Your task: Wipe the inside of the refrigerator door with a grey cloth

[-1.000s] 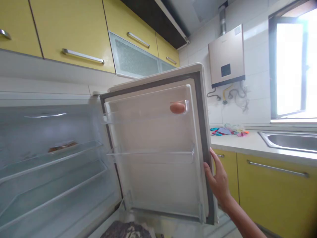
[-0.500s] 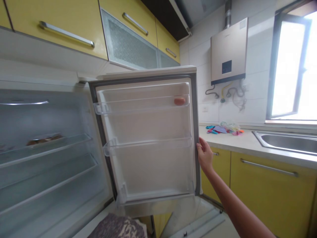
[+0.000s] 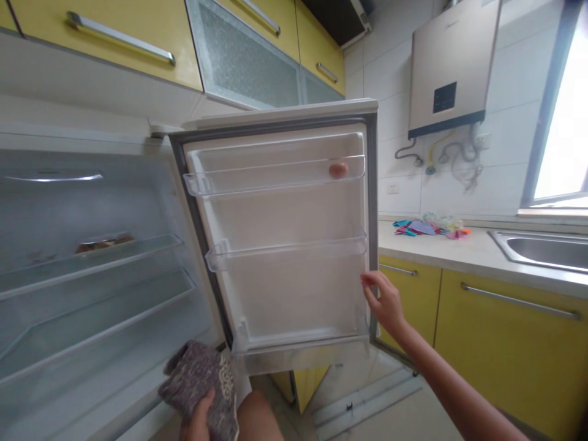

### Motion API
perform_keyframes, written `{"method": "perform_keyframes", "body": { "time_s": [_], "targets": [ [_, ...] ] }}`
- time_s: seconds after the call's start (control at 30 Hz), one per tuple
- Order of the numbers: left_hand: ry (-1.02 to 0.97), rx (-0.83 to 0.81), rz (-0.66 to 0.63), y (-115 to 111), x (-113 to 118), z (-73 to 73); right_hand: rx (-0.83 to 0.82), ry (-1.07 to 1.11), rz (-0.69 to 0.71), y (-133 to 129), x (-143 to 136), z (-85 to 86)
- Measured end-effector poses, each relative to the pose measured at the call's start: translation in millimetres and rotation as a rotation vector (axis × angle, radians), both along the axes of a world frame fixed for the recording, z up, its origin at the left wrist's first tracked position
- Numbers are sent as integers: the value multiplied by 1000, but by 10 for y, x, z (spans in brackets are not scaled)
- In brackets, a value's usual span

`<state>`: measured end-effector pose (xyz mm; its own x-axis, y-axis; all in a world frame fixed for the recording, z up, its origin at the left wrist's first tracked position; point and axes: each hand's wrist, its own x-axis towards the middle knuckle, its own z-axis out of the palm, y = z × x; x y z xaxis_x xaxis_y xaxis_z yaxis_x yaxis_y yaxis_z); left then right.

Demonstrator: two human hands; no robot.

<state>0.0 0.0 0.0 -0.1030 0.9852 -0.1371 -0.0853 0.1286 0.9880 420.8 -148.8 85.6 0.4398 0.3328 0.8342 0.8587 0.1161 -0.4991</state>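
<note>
The white refrigerator door [image 3: 285,288] stands swung open in front of me, with clear shelves on its inner side. My right hand [image 3: 384,301] is at the door's right edge, fingers loosely bent and apart, with nothing visible in them; whether a fingertip touches the edge I cannot tell. At the bottom, my left hand [image 3: 198,416] grips a folded greyish-purple cloth [image 3: 195,370] with a pale pattern, thumb on top. A reddish-brown egg-like item [image 3: 339,169] sits in the door's top shelf.
Glass shelves [image 3: 92,272] fill the refrigerator at left, one bearing a packaged food item [image 3: 103,244]. Colourful cloths [image 3: 422,228] lie on the counter [image 3: 399,245] beside a steel sink [image 3: 546,252]. Yellow cabinets [image 3: 505,343] stand at right; my leg [image 3: 260,419] shows below.
My right hand has loosened from the door edge and moved slightly lower. The cloth has risen into fuller view, and my left hand on it now shows. The view has shifted slightly.
</note>
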Motion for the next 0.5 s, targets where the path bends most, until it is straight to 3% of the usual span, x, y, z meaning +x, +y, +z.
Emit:
{"method": "perform_keyframes", "body": {
  "time_s": [0.07, 0.13, 0.2, 0.27, 0.37, 0.5],
  "targets": [
    [79, 67, -61, 103, 147, 68, -138, -97, 110, -31, -134, -252],
    [185, 234, -145, 202, 264, 119, -233, -158, 178, -53, -190, -457],
    [258, 390, -191, 303, 321, 130, -299, -153, 226, -63, -192, -605],
    [295, 416, -219, 387, 314, 99, -358, -128, 273, -54, -186, -720],
    [378, 427, -287, 411, 258, 26, -327, -77, 298, -2, -219, -864],
    [793, 812, -403, 192, 316, 48, -212, 53, 293, 82, -288, -964]
  ]
}}
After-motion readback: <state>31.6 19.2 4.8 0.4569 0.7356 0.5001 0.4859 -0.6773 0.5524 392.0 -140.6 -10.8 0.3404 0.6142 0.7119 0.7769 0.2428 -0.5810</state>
